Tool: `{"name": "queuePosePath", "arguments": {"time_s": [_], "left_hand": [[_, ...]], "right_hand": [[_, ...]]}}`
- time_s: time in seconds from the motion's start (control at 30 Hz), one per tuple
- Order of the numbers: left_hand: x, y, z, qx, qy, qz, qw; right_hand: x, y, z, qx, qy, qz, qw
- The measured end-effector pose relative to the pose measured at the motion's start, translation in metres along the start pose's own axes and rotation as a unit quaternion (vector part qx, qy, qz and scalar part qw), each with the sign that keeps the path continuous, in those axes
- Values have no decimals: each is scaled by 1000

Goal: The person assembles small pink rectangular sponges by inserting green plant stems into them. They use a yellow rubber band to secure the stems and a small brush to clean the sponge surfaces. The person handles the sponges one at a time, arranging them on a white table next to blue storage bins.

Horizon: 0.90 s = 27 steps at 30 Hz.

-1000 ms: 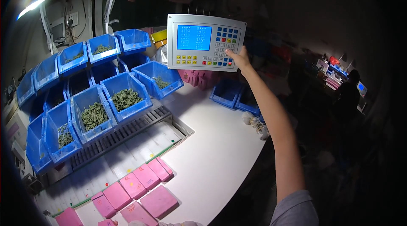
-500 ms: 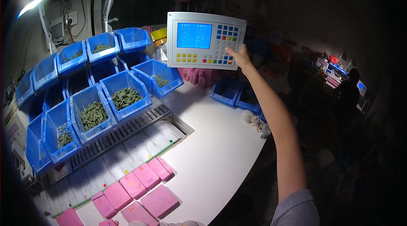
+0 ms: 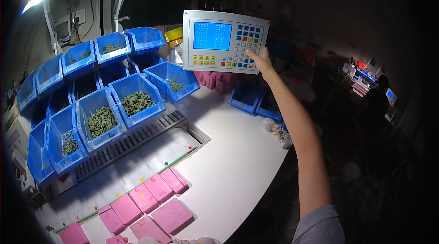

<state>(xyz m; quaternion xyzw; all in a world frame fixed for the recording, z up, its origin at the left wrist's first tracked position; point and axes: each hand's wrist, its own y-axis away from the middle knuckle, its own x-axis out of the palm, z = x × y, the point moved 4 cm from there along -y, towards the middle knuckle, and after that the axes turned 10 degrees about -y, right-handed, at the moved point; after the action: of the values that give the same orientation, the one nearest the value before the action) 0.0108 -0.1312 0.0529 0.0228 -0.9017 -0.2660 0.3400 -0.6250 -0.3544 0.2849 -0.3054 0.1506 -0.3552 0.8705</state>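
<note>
My right hand point(image 3: 262, 62) is raised at the white control panel point(image 3: 186, 45), its index finger stretched onto the number keys point(image 3: 242, 50). Another finger stands apart along the panel's right edge, and the hand holds nothing. The panel has a lit blue screen point(image 3: 212, 36) and rows of coloured buttons. Of my left hand point(image 3: 126, 240) only what looks like a fingertip shows at the lower edge, beside a small pink block point(image 3: 115, 240); its grip is hidden. Several larger pink blocks point(image 3: 172, 215) with handwritten marks lie near it on the white table point(image 3: 228, 152).
Tiered blue bins point(image 3: 157, 106) at left hold green, twisted small pieces point(image 3: 137, 103). Before them runs a pale, segmented conveyor point(image 3: 132, 170) with coloured dots. More blue bins point(image 3: 245, 97) and whitish bundles point(image 3: 277, 130) sit at the table's right edge. Two lamps point(image 3: 36, 1) stand behind.
The coloured dots on the conveyor have shifted toward the near left, and a red dot has appeared at its far end. My right finger stays on the keypad; the view has shifted slightly.
</note>
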Motion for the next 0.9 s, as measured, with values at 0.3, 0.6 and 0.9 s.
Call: {"name": "queuePosePath", "arguments": {"time_s": [0.3,0.6,0.9], "left_hand": [[-2,-1,-2,0,0,24,1000],[5,7,2,11,11,83,996],[-57,19,-107,293,-14,-95,951]], "right_hand": [[4,4,13,23,-40,7,999],[-2,10,22,114,-82,-89,986],[22,3,-12,93,-79,-65,990]]}}
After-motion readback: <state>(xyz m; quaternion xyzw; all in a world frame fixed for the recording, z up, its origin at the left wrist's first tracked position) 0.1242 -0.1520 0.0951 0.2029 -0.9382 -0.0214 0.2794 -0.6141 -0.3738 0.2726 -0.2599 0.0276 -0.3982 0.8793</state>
